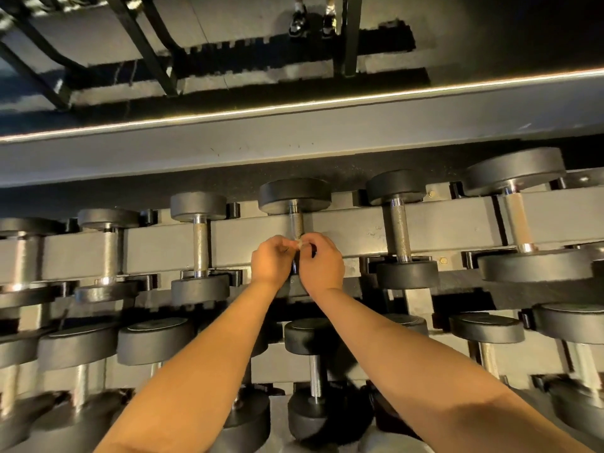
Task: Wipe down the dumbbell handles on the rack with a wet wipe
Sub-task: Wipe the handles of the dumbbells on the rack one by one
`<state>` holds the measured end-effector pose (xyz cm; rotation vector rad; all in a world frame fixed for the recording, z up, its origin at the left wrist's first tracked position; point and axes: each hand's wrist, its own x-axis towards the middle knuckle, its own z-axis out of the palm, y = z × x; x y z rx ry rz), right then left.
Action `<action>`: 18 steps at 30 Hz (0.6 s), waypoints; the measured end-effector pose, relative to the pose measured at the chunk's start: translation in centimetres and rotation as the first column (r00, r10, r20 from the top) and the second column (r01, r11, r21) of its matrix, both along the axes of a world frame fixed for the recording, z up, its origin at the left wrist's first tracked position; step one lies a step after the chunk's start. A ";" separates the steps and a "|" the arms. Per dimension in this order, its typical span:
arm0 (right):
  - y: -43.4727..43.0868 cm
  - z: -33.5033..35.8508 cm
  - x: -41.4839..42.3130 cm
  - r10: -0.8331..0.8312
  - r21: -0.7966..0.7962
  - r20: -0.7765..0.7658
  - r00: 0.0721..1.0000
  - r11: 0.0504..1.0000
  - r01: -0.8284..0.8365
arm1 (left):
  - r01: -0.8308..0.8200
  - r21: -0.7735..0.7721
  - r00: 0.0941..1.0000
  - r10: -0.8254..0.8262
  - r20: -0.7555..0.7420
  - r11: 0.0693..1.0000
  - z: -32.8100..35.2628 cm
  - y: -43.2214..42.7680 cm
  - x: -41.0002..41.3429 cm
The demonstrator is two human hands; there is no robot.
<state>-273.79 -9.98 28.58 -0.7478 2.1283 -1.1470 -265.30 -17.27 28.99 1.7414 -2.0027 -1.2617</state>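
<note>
A dark rack point(255, 237) holds a row of black dumbbells with steel handles. Both my hands meet over the near half of the middle dumbbell's handle point(295, 220). My left hand point(273, 261) and my right hand point(322, 263) have curled fingers that pinch a small pale wet wipe point(299, 244) between them, right at the handle. The near head of that dumbbell is hidden under my hands. Neighbouring handles stand to the left point(200, 248) and to the right point(399, 233).
A lower tier carries more dumbbells, one point(315, 380) directly under my forearms. Behind the rack runs a grey ledge point(294, 142) with a mirror above it that reflects gym equipment and a person's shoes point(312, 22).
</note>
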 end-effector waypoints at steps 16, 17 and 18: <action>1.3 1.6 -2.4 0.219 -0.159 0.157 0.963 0.968 -0.195 | -0.237 0.090 0.940 0.252 -0.231 0.967 2.8 4.5 -1.1; 1.1 1.7 -2.6 0.209 -0.178 0.179 0.961 0.968 -0.178 | -0.228 0.089 0.942 0.243 -0.230 0.970 2.9 4.4 -1.3; 0.8 1.9 -2.8 0.196 -0.195 0.203 0.959 0.968 -0.157 | -0.219 0.079 0.947 0.232 -0.223 0.972 2.9 4.1 -1.5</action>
